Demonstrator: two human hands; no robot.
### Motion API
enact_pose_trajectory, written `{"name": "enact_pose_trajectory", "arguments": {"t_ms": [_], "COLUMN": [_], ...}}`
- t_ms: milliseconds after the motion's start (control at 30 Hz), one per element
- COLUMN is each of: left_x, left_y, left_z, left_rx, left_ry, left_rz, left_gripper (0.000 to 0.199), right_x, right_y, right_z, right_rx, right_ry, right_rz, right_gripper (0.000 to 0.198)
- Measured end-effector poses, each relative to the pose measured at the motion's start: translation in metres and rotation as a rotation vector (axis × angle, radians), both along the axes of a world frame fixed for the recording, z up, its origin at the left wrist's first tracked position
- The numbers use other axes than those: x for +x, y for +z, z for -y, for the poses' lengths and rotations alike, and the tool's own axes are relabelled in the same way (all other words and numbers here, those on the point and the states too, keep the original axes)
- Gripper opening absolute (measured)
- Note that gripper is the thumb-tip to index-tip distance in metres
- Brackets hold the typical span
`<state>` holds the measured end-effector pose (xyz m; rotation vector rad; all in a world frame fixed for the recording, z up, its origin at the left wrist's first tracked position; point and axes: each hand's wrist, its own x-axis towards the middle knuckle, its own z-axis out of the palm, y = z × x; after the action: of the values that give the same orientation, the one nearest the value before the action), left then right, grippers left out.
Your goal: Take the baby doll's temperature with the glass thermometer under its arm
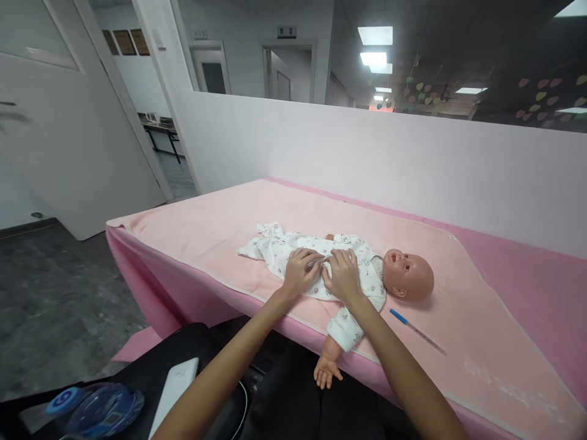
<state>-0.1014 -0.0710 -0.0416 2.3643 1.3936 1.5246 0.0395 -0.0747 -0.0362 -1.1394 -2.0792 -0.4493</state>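
bald doll (409,277) lying face up, white outfit (370,282), small prints

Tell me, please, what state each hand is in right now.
Left hand: fingers curled at the printed outfit; whether its grip is closed cannot be told.
Right hand: fingers bent at the outfit; its grip cannot be told either.

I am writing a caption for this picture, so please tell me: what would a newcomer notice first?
The doll, on its back on a pink cloth, would probably catch the eye first, its head toward the picture's right. Next are the left hand and right hand, close together on its white clothes. A blue-handled stick lies on the cloth, near the head.
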Motion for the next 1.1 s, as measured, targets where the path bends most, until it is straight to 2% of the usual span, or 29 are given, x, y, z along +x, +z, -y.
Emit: {"name": "enact_pose_trajectory", "arguments": {"t_ms": [233,533,767,1100], "left_x": [0.0018,0.0053,0.0065,0.0060], "left_y": [0.0008,0.0011,-0.0012,-0.0029], "left_z": [0.0015,0.0034,0.0014,0.0005], "left_rx": [0.010,0.040,0.046,0.014], "left_ry": [-0.008,-0.041,-0.013,-0.011], "left_rz": [-0.036,-0.093,-0.152,-0.131], "left_gripper": [0.016,0.009,0.014,0.010], "right_x": [0.0035,0.0037,0.0043,0.0041], "right_y": [-0.0009,-0.0063,-0.0075,-0.0083], "right_z": [0.0046,0.0000,-0.0015,-0.0024], "right_rx": [-0.044,-0.024,-0.020,-0.018], "right_ry": [0.108,0.120,0.105,0.102], "right_rz": [-0.222,-0.380,-0.364,-0.346], "right_gripper": [0.008,0.011,0.014,0.016]}}
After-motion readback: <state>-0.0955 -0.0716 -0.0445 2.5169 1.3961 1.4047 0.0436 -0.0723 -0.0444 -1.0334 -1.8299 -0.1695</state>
